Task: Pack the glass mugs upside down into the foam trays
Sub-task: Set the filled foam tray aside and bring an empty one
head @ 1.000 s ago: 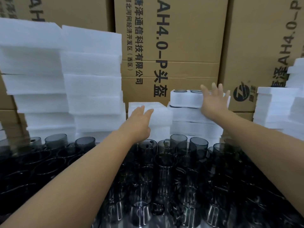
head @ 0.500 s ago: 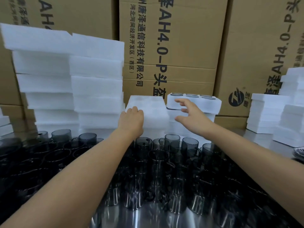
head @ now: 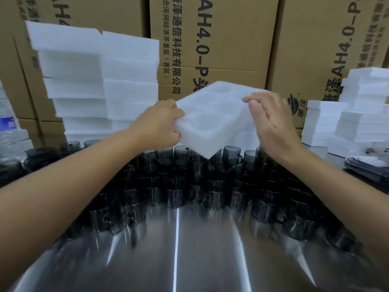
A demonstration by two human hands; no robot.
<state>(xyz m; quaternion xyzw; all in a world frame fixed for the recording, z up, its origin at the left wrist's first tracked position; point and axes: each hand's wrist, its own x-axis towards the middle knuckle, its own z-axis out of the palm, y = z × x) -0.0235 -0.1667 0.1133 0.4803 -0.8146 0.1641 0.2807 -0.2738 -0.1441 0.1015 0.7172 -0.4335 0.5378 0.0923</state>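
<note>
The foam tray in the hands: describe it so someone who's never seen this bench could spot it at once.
Find the wall of brown cardboard cartons, then the crowd of dark glass mugs on the steel table before it. Above the mugs, the left hand and right hand hold the foam tray tilted in the air. Unlike the stacked foam alongside, it shows round hollows.

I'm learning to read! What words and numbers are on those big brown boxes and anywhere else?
"AH4.0-P": middle brown cardboard box, large print.
"泽通信科技有限公司": same box.
"经济开发区(西区)": same box, small print.
"AH4.0-P": right brown cardboard box.
Left brown cardboard box: print mostly hidden.
Blue label at far left and the right box's edge print: too blurred to read.
</note>
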